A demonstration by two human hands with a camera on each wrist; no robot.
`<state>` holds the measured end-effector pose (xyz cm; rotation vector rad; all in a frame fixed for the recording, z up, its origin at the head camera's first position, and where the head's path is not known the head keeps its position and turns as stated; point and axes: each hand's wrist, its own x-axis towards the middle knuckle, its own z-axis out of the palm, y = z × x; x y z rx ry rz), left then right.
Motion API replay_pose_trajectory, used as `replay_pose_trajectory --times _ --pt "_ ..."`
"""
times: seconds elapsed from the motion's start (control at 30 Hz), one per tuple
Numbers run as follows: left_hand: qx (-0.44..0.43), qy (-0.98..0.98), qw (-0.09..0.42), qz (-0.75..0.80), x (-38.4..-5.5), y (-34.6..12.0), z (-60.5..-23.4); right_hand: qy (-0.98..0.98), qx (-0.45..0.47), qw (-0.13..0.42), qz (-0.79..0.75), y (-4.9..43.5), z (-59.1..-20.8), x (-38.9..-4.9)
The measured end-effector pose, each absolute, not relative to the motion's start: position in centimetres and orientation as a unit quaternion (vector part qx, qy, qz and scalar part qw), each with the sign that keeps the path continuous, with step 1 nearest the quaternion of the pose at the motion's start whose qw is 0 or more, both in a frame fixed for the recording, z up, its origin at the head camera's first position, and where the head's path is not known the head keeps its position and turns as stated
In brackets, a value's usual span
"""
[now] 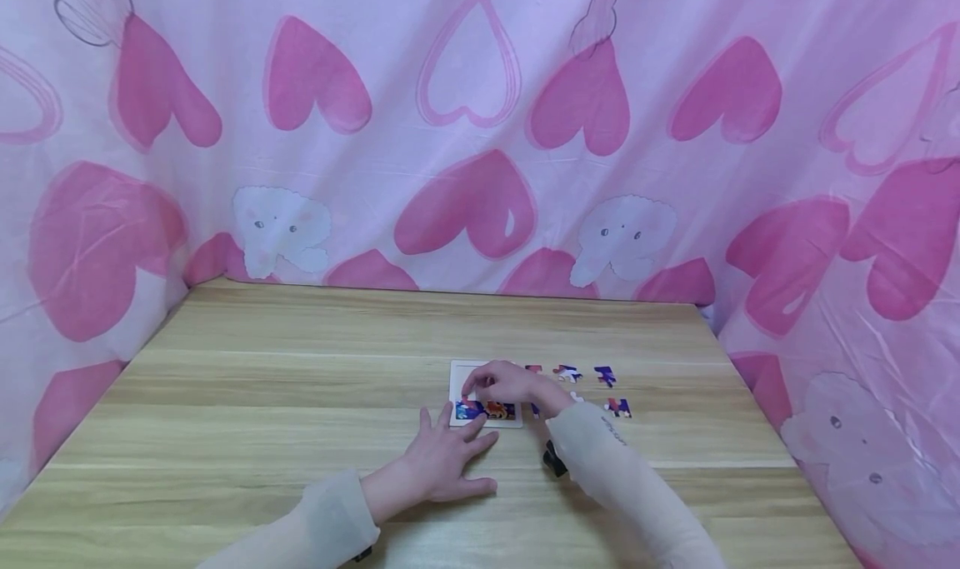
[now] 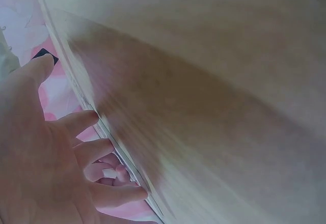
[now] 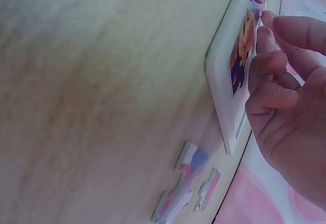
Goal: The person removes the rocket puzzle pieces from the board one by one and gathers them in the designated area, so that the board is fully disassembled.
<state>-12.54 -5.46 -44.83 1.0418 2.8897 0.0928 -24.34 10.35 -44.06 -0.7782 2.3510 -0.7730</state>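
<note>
A small jigsaw tray (image 1: 453, 372) with a white border lies on the table, and joined colourful jigsaw pieces (image 1: 501, 411) fill its near part. My right hand (image 1: 504, 379) reaches over the tray from the right. Its thumb and index finger pinch a reddish jigsaw piece (image 1: 466, 400) at the left end of the joined pieces, largely hidden by the fingers. Spread flat at the tray's lower left corner is my left hand (image 1: 442, 461), its fingertips at the border and near pieces. In the right wrist view, the other fingers of the right hand (image 3: 290, 99) curl loosely above the tray (image 3: 218, 91).
Several loose jigsaw pieces lie right of the tray, among them a dark blue piece (image 1: 604, 376), a white and purple piece (image 1: 567, 373) and a red and blue piece (image 1: 618, 407). A pink heart-patterned curtain (image 1: 465, 202) surrounds the wooden table (image 1: 300, 386).
</note>
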Motion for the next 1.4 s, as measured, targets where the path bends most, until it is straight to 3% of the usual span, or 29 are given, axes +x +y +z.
replay_pose_trajectory --times 0.6,1.03,1.4 --pt "0.341 0.939 0.027 0.027 -12.5 -5.4 -44.8 0.828 -0.276 0.317 -0.371 10.2 -44.1 -24.7" --pt "0.341 0.939 0.026 0.019 -12.5 -5.4 -44.9 0.827 -0.287 0.277 -0.396 10.4 -44.2 -24.6" --pt "0.340 0.940 0.007 0.011 -12.4 -5.3 -45.0 0.830 -0.294 0.245 -0.405 13.6 -43.4 -24.3"
